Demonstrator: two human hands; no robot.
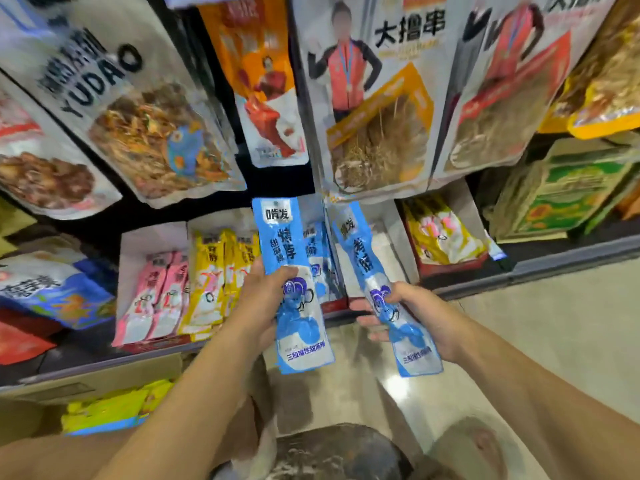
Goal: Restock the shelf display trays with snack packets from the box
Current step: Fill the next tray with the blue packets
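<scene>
My left hand grips a long blue snack packet upright in front of the low shelf. My right hand holds a second blue packet, tilted with its top leaning left. Behind both packets stands a white display tray holding a few more blue packets. To its left sit trays of yellow packets and pink packets. The cardboard box lies at the lower left with yellow packets inside it.
Large hanging snack bags crowd the space above the trays. Another tray of yellow packets stands to the right, beside a green carton. Blue and red bags fill the far left. Beige floor spreads to the right.
</scene>
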